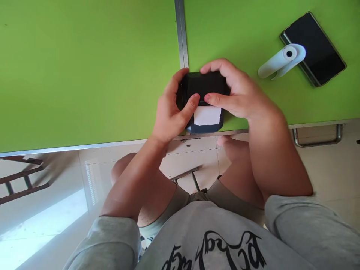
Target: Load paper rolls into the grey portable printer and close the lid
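Between both hands, at the front edge of the green table, is a small black portable receipt printer (208, 84). A white piece of paper (207, 115) comes out on its near side, over the dark lower part of the body. My left hand (174, 107) grips the left side, its thumb on top and its fingers round the far left corner. My right hand (233, 90) holds the right side, with the thumb on top near the middle and the fingers along the far edge. The palms and fingers hide both sides of the printer.
To the right, a loosely unwinding white paper roll (274, 64) lies on the table (84, 75), its end over a dark smartphone (320, 52). A metal strip (181, 33) divides the tabletop. Below the edge are a metal bar (319, 144) and a rack-like frame (24, 178).
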Motion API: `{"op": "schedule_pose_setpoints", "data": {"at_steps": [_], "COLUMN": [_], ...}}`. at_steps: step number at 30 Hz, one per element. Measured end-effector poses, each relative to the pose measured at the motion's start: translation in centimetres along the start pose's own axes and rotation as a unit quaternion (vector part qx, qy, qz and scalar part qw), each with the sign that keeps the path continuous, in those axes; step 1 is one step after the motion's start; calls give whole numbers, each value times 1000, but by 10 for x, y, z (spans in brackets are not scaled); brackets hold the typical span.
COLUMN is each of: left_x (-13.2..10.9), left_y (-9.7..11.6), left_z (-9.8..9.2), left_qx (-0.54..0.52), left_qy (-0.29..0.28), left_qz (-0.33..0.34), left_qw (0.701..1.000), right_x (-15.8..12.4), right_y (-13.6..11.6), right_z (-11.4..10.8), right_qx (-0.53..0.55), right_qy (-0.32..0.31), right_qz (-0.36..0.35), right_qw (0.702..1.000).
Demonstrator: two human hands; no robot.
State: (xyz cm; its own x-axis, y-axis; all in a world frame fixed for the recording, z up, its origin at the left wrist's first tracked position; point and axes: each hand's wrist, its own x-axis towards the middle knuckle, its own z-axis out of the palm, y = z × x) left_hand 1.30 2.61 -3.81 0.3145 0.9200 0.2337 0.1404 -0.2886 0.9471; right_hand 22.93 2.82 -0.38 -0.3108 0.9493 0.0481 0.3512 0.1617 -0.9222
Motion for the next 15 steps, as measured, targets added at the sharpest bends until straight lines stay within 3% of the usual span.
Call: {"op": "schedule_pose_setpoints", "data": {"at_steps": [10,15], "left_x": [-3,-9], "left_y": [-5,3], "left_z": [1,-8], "left_qx": [22,104], "left_qy": [-7,-28], "left_qz": [19,42], "left_qw": [1000,993], "right_x": [-3,-3], "right_y": [0,12], "right_z": [6,6], "right_qx": [-22,-48], "right_qy": [39,90], "right_qz": [-10,-46], "right_qw": [999,994]}}
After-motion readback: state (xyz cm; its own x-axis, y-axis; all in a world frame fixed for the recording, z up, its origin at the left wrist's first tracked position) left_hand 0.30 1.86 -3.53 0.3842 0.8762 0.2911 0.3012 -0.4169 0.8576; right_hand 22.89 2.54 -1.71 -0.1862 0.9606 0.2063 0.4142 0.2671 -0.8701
